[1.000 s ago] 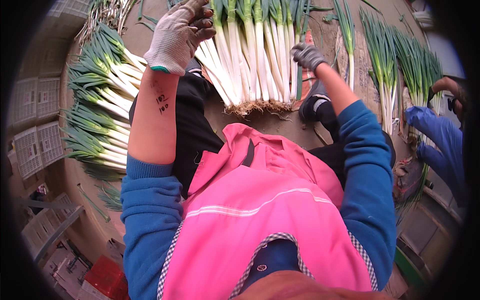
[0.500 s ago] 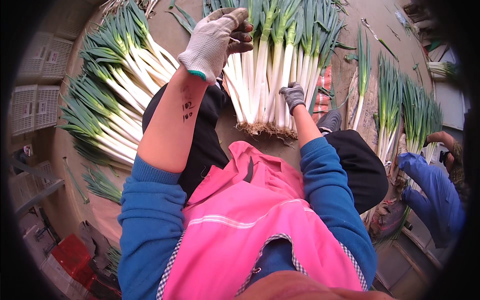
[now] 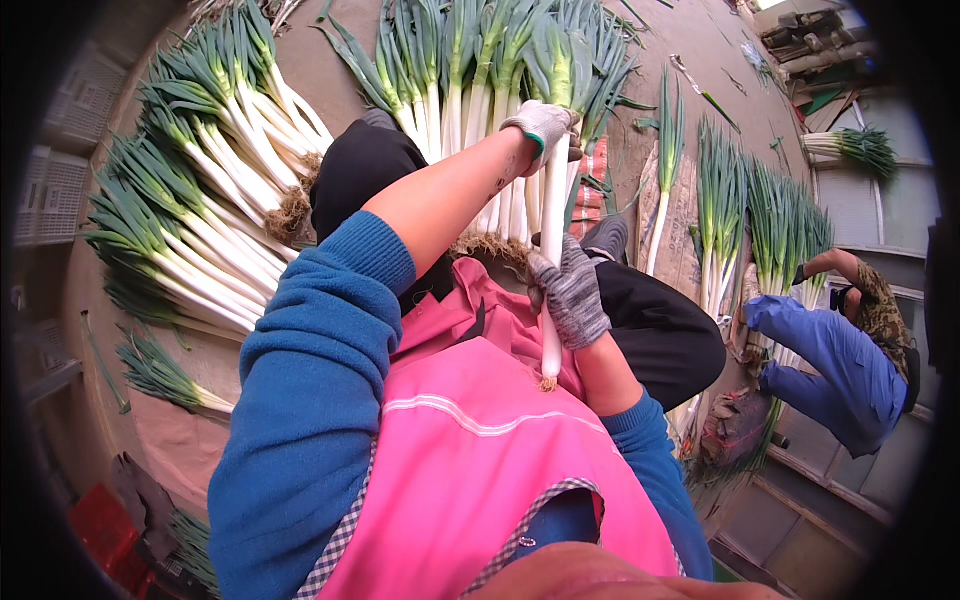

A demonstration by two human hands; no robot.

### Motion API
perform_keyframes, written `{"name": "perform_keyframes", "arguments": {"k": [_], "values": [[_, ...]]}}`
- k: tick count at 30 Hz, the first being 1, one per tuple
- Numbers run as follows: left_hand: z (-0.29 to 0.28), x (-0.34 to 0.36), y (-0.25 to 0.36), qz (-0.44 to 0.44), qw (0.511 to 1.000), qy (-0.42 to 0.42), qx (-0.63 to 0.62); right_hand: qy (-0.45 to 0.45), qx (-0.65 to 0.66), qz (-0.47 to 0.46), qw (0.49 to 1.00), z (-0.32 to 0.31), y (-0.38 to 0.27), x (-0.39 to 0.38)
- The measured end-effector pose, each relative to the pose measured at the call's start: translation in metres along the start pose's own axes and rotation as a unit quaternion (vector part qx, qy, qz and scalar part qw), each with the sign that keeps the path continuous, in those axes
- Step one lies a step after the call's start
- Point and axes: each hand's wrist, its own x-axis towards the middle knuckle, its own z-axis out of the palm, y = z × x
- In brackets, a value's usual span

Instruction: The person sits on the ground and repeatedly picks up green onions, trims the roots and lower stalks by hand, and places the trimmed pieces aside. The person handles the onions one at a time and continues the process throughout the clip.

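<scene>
Left hand (image 3: 546, 127) and right hand (image 3: 574, 292) curl closed around 1 leek (image 3: 553, 210).

Pink apron (image 3: 480, 385): is catching bright, even light and glowing strongly saturated.
White leek stems (image 3: 240, 275): are gleaming pale, nearly washing out.
Right glove (image 3: 580, 300): is showing its knit clearly, little blur smearing it.
Black trousers (image 3: 665, 335): are sinking into near-solid dark.
Left-side crates (image 3: 55, 190): are fading into dimness, detail softening.
Right-side panels (image 3: 895, 225): are bending toward the rim.
Fisheye border: is blacking out all 4 corners.
Light direction: is reading unclearly.
</scene>
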Motion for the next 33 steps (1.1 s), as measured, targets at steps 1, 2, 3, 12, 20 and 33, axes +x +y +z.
{"name": "perform_keyframes", "arguments": {"k": [1, 2, 3, 12, 20, 33], "values": [[0.005, -0.003, 0.0, -0.007, 1.0, 0.004, -0.006, -0.02, 0.013, 0.015, 1.0, -0.005, 0.002, -0.012], [0.01, -0.006, -0.002, 0.002, 1.0, 0.004, 0.007, -0.036, 0.038, 0.009, 0.999, -0.011, 0.003, -0.021], [0.014, -0.01, 0.001, 0.018, 1.0, 0.011, 0.021, -0.055, 0.059, 0.011, 0.997, -0.017, 0.005, -0.029], [-0.002, -0.141, 0.014, 0.319, 0.944, 0.074, -0.046, -0.045, -0.163, -0.153, 0.974, -0.004, 0.02, -0.05], [-0.089, -0.259, 0.009, 0.461, 0.86, 0.127, -0.178, -0.261, -0.167, -0.059, 0.949, 0.064, -0.011, -0.042], [-0.455, -0.459, -0.112, 0.383, 0.694, 0.589, -0.159, -0.134, -0.11, -0.074, 0.982, 0.055, 0.013, 0.017]]}}
